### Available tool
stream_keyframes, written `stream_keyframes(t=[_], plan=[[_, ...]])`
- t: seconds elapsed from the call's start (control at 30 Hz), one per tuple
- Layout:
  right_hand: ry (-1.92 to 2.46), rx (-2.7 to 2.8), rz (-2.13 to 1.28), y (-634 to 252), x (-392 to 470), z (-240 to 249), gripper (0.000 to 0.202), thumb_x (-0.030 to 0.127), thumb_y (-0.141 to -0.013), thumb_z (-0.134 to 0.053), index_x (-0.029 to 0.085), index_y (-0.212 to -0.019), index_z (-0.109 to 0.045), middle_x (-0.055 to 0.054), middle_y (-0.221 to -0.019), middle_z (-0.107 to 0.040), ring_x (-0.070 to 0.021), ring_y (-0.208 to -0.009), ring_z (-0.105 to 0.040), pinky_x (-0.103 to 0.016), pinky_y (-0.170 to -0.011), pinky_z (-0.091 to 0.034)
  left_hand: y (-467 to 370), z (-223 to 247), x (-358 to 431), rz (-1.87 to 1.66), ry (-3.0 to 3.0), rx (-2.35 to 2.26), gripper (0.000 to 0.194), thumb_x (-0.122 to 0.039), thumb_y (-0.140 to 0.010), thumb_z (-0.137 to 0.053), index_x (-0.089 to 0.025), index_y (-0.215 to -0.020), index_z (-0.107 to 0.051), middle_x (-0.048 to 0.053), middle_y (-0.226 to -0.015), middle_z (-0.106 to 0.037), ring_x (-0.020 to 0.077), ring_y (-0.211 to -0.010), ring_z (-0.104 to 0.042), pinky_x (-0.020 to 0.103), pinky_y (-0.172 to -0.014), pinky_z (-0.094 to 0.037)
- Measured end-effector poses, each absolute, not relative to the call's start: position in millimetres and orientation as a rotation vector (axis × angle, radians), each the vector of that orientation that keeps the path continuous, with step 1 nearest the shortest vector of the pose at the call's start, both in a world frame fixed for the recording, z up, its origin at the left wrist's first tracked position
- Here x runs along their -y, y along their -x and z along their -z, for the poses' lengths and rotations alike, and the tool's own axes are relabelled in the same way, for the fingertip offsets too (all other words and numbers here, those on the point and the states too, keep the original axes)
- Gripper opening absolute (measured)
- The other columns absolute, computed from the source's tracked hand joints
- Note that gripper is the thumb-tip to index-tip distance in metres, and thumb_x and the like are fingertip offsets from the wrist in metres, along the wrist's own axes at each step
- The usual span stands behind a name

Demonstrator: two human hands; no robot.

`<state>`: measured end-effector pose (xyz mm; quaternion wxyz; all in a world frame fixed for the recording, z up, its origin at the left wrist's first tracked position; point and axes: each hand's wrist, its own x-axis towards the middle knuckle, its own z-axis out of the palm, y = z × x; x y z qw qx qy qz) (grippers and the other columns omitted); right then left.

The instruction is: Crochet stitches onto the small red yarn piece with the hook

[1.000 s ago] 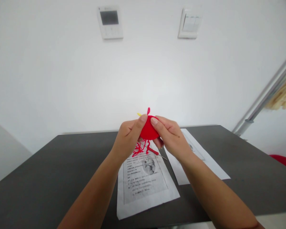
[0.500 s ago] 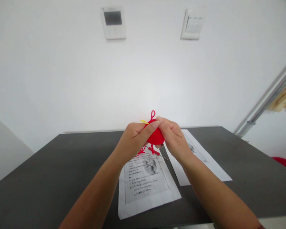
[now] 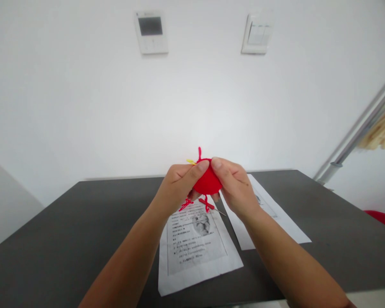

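Note:
A round red knitted piece [image 3: 208, 179] is held up above the dark table, pinched between both hands. My left hand [image 3: 180, 182] grips its left side, thumb on the front face. On the right side my right hand [image 3: 234, 182] holds it the same way, the two thumbs slightly apart. A red cord [image 3: 199, 152] sticks up from the top, with a yellow bit [image 3: 191, 162] beside it. Red yarn [image 3: 206, 203] hangs below. Behind it a red-handled tool [image 3: 208, 204] with a thin metal shaft lies on the printed sheet [image 3: 195, 256].
A second sheet [image 3: 244, 233] lies to the right on the table [image 3: 83, 239]. Loose red yarn [image 3: 186, 204] is near the first sheet's top. On the wall are a panel [image 3: 151, 32] and a switch [image 3: 256, 34]. A metal pole [image 3: 359, 134] leans at the right.
My thumbs have moved apart, showing more of the red piece's front. The piece has shifted slightly left, and its top loop now looks like a narrow upright strand.

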<state>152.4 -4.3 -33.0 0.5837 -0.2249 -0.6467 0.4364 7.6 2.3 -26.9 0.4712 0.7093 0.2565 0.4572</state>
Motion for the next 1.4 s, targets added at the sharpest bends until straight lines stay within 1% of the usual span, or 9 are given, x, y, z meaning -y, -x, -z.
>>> stream_keyframes(t=[0.17,0.27,0.5,0.67,0.83,0.97,1.1,1.2,1.4], plan=[[0.578,1.464,-0.863,-153.3,6.4,31.1,0.046,0.053,-0.098,-0.053,0.022,-0.064,-0.052,0.005,-0.05,-0.052,-0.0094,-0.045,-0.046,-0.024,-0.045,-0.038,-5.5,23.7,-3.0,-1.146,-1.707,-0.579,0.042,-0.051,-0.089,-0.065,-0.016,-0.067,-0.069,0.0,-0.054,-0.058,0.0092,-0.047,-0.039,0.025,-0.047,-0.029],[0.62,1.457,-0.734,-154.2,7.8,29.2,0.043,0.05,-0.097,-0.055,0.022,-0.065,-0.052,0.005,-0.056,-0.051,-0.0099,-0.05,-0.046,-0.025,-0.048,-0.038,-5.7,21.1,-2.3,-1.067,-1.691,-0.622,0.033,-0.042,-0.081,-0.074,-0.017,-0.063,-0.062,-0.004,-0.051,-0.052,0.0081,-0.047,-0.038,0.024,-0.047,-0.029],[0.621,1.535,-0.801,-158.1,3.6,25.7,0.025,0.038,-0.085,-0.07,0.021,-0.071,-0.058,0.005,-0.062,-0.054,-0.0097,-0.055,-0.046,-0.024,-0.05,-0.037,-10.3,17.8,-3.5,-1.105,-1.707,-0.668,0.027,-0.024,-0.075,-0.065,-0.02,-0.055,-0.047,-0.009,-0.047,-0.04,0.0057,-0.045,-0.029,0.022,-0.047,-0.026],[0.617,1.559,-0.835,-163.2,0.1,24.8,0.018,0.033,-0.087,-0.066,0.019,-0.075,-0.063,0.005,-0.061,-0.057,-0.0093,-0.054,-0.048,-0.024,-0.05,-0.04,-5.7,19.4,-10.0,-1.246,-1.622,-0.749,0.021,-0.028,-0.076,-0.066,-0.018,-0.061,-0.056,-0.007,-0.048,-0.046,0.0068,-0.045,-0.036,0.022,-0.047,-0.027],[0.655,1.598,-0.85,-165.2,-2.3,27.6,0.021,0.028,-0.089,-0.059,0.019,-0.07,-0.062,0.003,-0.058,-0.062,-0.0098,-0.052,-0.055,-0.023,-0.05,-0.044,-1.0,22.5,-17.9,-1.386,-1.577,-0.799,0.028,-0.036,-0.083,-0.063,-0.019,-0.062,-0.056,-0.005,-0.05,-0.05,0.0083,-0.047,-0.041,0.022,-0.049,-0.033],[0.658,1.595,-0.864,-164.3,-3.2,28.5,0.023,0.025,-0.091,-0.054,0.019,-0.071,-0.064,0.002,-0.058,-0.064,-0.0112,-0.054,-0.06,-0.024,-0.051,-0.047,-0.6,22.9,-18.2,-1.33,-1.673,-0.773,0.034,-0.041,-0.089,-0.057,-0.019,-0.062,-0.056,-0.004,-0.054,-0.051,0.0097,-0.05,-0.044,0.024,-0.05,-0.034],[0.645,1.611,-0.873,-162.4,-2.9,27.7,0.025,0.023,-0.092,-0.052,0.019,-0.071,-0.066,0.002,-0.058,-0.062,-0.0105,-0.054,-0.057,-0.023,-0.052,-0.046,-2.1,20.0,-13.8,-1.229,-1.752,-0.759,0.021,-0.033,-0.082,-0.062,-0.018,-0.067,-0.059,-0.006,-0.054,-0.048,0.0099,-0.05,-0.043,0.024,-0.05,-0.035],[0.677,1.631,-0.852,-162.1,-3.7,28.7,0.022,0.031,-0.092,-0.058,0.019,-0.075,-0.065,0.003,-0.062,-0.061,-0.0101,-0.055,-0.054,-0.024,-0.051,-0.042,-3.2,18.4,-11.7,-1.209,-1.779,-0.749,0.016,-0.03,-0.081,-0.06,-0.019,-0.07,-0.06,-0.007,-0.053,-0.046,0.0103,-0.05,-0.043,0.024,-0.052,-0.037],[0.711,1.665,-0.719,-163.2,-7.3,33.3,0.027,0.036,-0.096,-0.056,0.02,-0.074,-0.057,0.004,-0.063,-0.052,-0.0103,-0.057,-0.046,-0.026,-0.053,-0.036,-4.9,19.5,-10.9,-1.117,-1.801,-0.792,0.031,-0.032,-0.082,-0.06,-0.021,-0.057,-0.047,-0.008,-0.049,-0.041,0.0084,-0.046,-0.034,0.025,-0.053,-0.039]])
